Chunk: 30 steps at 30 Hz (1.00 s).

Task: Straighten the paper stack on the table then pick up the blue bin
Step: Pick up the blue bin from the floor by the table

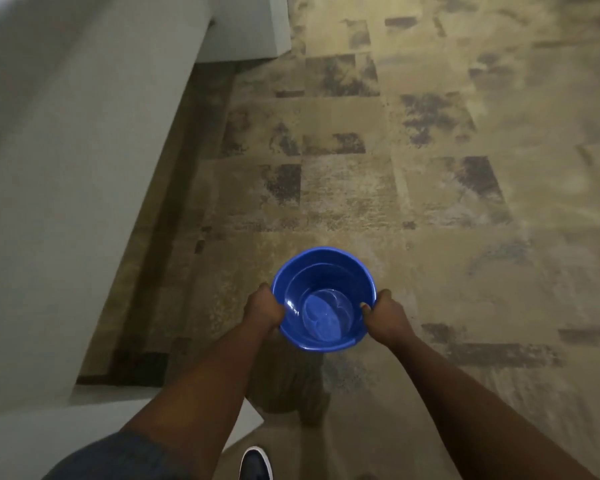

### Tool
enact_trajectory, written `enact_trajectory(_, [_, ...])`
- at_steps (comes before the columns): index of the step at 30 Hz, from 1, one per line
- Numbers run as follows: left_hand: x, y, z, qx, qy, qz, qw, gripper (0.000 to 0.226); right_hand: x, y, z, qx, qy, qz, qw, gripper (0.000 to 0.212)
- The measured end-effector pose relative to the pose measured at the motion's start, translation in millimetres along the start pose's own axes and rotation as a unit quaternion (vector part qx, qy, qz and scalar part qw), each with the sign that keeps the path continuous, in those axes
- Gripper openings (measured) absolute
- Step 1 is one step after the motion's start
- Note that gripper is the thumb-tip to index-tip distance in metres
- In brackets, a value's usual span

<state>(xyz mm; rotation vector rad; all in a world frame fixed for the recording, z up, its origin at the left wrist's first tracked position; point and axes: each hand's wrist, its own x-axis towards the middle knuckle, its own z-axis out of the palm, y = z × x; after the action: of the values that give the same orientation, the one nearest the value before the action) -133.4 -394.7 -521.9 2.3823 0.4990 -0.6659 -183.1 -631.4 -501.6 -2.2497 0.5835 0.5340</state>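
Note:
A round blue bin [321, 268] hangs above the tiled floor in front of me, seen from above, its inside bare and glossy. My left hand [262, 306] grips the bin's left rim with the fingers curled around it. My right hand [383, 315] grips the right rim, thumb hooked over the edge. Both arms reach straight forward. No paper stack or table top with paper shows in this view.
A white wall or cabinet side [66, 168] runs along the left, with a dark strip of floor at its foot. Mottled beige and brown floor tiles [430, 168] spread ahead and to the right. My dark shoe [255, 464] shows at the bottom edge.

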Motion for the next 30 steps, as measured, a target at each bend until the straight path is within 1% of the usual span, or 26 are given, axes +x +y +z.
enact_trajectory(1, [-12, 12, -12, 0.001, 0.002, 0.015, 1.0, 0.018, -13, -12, -15, 0.002, 0.011, -0.001, 1.0, 0.035])
enact_trajectory(4, [-61, 57, -69, 0.005, -0.003, 0.051, 0.999, 0.023, -61, -57, -65, 0.015, 0.04, 0.003, 0.999, 0.036])
enact_trajectory(7, [-100, 91, -113, 0.025, -0.001, 0.078, 0.997, 0.026, -100, -92, -101, 0.043, 0.062, 0.019, 0.997, 0.035])
enact_trajectory(11, [-140, 115, -168, -0.015, -0.018, 0.098, 0.995, 0.037, -151, -139, -138, 0.064, 0.062, 0.019, 0.996, 0.034])
enact_trajectory(14, [-176, 128, -211, -0.032, 0.001, 0.121, 0.992, 0.034, -182, -170, -156, 0.078, 0.077, 0.013, 0.994, 0.03])
enact_trajectory(16, [-198, 134, -233, -0.001, 0.021, 0.138, 0.99, 0.032, -196, -186, -162, 0.087, 0.085, 0.003, 0.993, 0.035])
enact_trajectory(18, [-221, 139, -256, 0.033, 0.074, 0.175, 0.981, 0.033, -210, -201, -166, 0.088, 0.095, -0.005, 0.992, 0.036])
enact_trajectory(19, [-232, 140, -268, 0.039, 0.114, 0.209, 0.97, 0.035, -217, -209, -168, 0.087, 0.1, -0.01, 0.991, 0.036])
enact_trajectory(22, [-260, 133, -302, 0.069, 0.248, 0.341, 0.904, 0.029, -233, -229, -168, 0.088, 0.108, -0.022, 0.99, 0.037])
enact_trajectory(23, [-265, 128, -311, 0.067, 0.275, 0.36, 0.889, 0.026, -237, -234, -167, 0.087, 0.109, -0.024, 0.99, 0.039])
enact_trajectory(24, [-272, 125, -322, 0.05, 0.296, 0.361, 0.883, 0.024, -242, -242, -166, 0.087, 0.111, -0.025, 0.99, 0.041])
enact_trajectory(25, [-277, 122, -329, 0.029, 0.305, 0.351, 0.885, 0.026, -247, -249, -165, 0.085, 0.113, -0.025, 0.99, 0.042])
enact_trajectory(26, [-280, 120, -334, 0.018, 0.309, 0.336, 0.889, 0.032, -251, -256, -163, 0.082, 0.116, -0.026, 0.99, 0.042])
enact_trajectory(28, [-285, 121, -341, 0.037, 0.306, 0.301, 0.903, 0.053, -256, -268, -160, 0.079, 0.119, -0.032, 0.989, 0.042])
enact_trajectory(30, [-284, 120, -350, 0.05, 0.292, 0.272, 0.916, 0.064, -260, -278, -158, 0.074, 0.126, -0.039, 0.989, 0.044])
